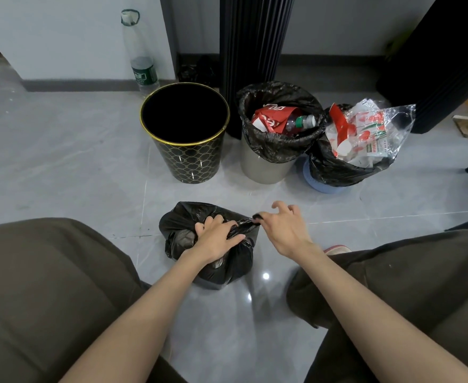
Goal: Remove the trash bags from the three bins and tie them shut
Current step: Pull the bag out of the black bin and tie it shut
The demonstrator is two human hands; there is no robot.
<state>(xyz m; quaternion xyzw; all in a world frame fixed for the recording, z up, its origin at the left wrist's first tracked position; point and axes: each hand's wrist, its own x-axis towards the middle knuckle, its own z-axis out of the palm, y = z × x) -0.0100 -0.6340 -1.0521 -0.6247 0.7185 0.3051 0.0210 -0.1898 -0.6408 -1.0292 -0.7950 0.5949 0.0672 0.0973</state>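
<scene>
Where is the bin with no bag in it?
In the head view, the black-and-gold bin stands at the row's left end, beside the grey bin.

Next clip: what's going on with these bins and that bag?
A person is tying a black trash bag on the floor: the left hand grips its gathered neck, the right hand pinches a twisted end. The black-and-gold bin has no liner; the grey bin and blue bin are lined and full.

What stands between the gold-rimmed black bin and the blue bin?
The grey bin, lined with a filled black trash bag, stands between them, in the head view.
</scene>
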